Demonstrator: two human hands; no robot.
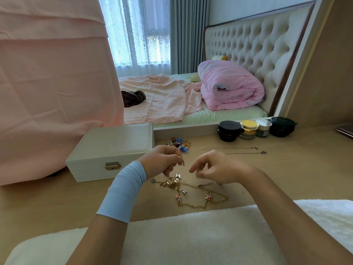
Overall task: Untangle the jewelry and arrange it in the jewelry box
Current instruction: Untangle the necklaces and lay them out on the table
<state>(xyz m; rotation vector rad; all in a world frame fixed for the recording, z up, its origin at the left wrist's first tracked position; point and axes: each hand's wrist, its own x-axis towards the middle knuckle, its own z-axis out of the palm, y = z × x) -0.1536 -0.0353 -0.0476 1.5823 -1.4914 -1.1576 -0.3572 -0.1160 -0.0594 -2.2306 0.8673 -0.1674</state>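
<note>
Tangled chains (177, 183) lie near the surface's (286, 169) front edge, below and between both hands. The left hand (162, 160), nearer the heap, pinches a strand rising from it. The right hand (215, 170) is curled, its grip's contents indiscernible. The closed jewelry box (112, 150) stands left.

I held both forearms forward, hands near each other but apart. My left hand (161, 159), a pale blue band (126, 190) round its wrist, pinched a fine chain (164, 175) in curled fingers. My right hand (215, 167) hovered, fingertips drawn together; whether it gripped anything, I couldn't tell.
</note>
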